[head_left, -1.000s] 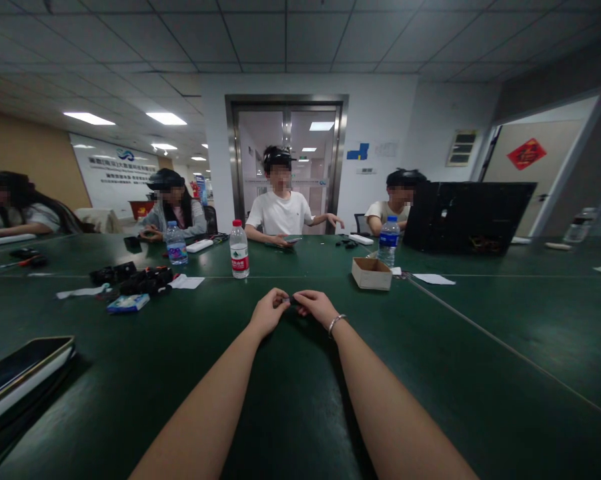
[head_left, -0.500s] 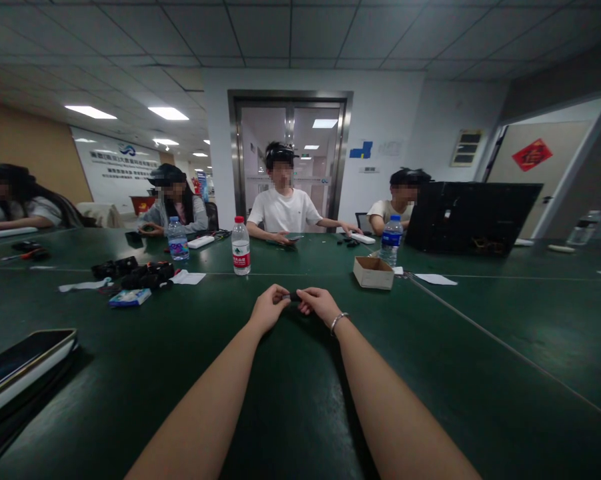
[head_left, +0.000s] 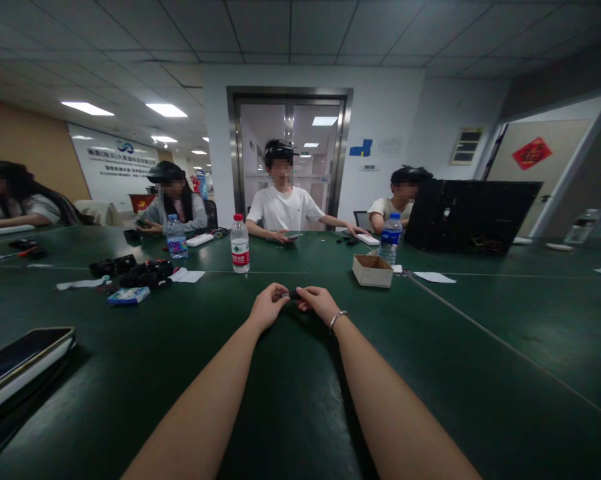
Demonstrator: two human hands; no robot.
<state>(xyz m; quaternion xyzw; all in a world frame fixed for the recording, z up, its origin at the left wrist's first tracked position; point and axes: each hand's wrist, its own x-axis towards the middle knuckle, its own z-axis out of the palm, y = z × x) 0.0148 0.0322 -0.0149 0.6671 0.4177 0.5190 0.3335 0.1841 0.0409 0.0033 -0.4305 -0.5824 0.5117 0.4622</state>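
Both hands meet in the middle of the head view, just above or on the green table (head_left: 295, 400). Between them is a small dark cylinder-like piece (head_left: 293, 295), too small to name more exactly. My left hand (head_left: 269, 305) pinches its left end, where a greyish tip shows by the fingers. My right hand (head_left: 320, 305), with a silver bracelet (head_left: 337, 321) at the wrist, grips the right end, its fingers curled. Part of the piece is hidden by the fingertips of both hands.
Ahead stand a red-capped bottle (head_left: 239, 245), a small open cardboard box (head_left: 373, 271) and a blue-labelled bottle (head_left: 390, 239). Dark gear (head_left: 147, 273) and a blue packet (head_left: 129, 296) lie left, a phone (head_left: 27, 353) nearer. Several people sit opposite; a black monitor (head_left: 473, 217) stands right.
The whole view has shifted very slightly. Both hands keep their hold on the dark piece, with hardly any visible movement.
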